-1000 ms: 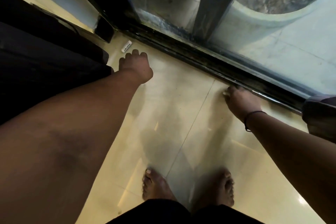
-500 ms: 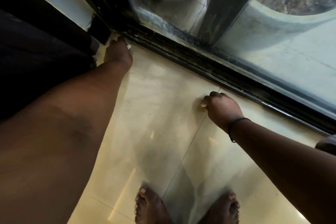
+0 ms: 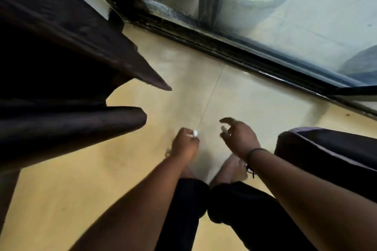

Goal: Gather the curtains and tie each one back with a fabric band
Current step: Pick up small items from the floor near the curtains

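My left hand [image 3: 184, 144] is curled and pinches a small white scrap [image 3: 195, 133] at the fingertips. My right hand [image 3: 237, 136] hangs beside it with fingers loosely spread; a pale bit shows at its fingertips, but I cannot tell whether it holds anything. Both hands hover above my bare feet [image 3: 232, 169] and the tiled floor [image 3: 234, 96].

Risk: the scrap is small and held only at the fingertips, so it may slip once the left hand reaches for fabric. No fabric band is visible, so tying cannot start.

The dark curtain [image 3: 67, 67] hangs at my left, ungathered, its lower corner pointing over the floor; a second dark fabric mass [image 3: 326, 153] sits at my right. Neither hand touches either one. Beyond lies the black door track [image 3: 234, 51] and the glass door [image 3: 306, 16].

Change from the earlier frames: both hands were down at the floor near the track; now they are raised and brought together, and the white scrap has left the floor.
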